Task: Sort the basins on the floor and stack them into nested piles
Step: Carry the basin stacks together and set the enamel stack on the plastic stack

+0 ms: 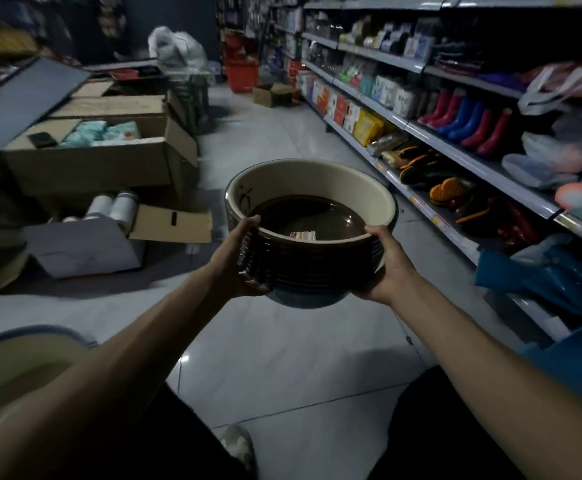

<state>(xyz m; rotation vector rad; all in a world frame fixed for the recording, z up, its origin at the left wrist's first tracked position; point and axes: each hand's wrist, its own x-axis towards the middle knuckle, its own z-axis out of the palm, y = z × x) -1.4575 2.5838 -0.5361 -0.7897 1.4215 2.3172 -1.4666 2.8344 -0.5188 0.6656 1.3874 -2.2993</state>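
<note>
A nested pile of dark brown basins [308,268] with cream inner walls hangs in the air above the tiled floor, tilted slightly toward me. My left hand [244,258] grips its left side, thumb over the rim. On the opposite side, my right hand [388,263] clamps the stack the same way. A small label lies on the dark bottom of the top basin. Another basin [23,355] with a blue-grey rim and beige inside shows at the lower left, partly hidden by my left forearm.
Open cardboard boxes [109,161] with goods stand on the floor at the left. Store shelves [456,157] with boots, slippers and packets run along the right. Red baskets [243,72] stand far down the aisle. My foot [239,448] is at the bottom.
</note>
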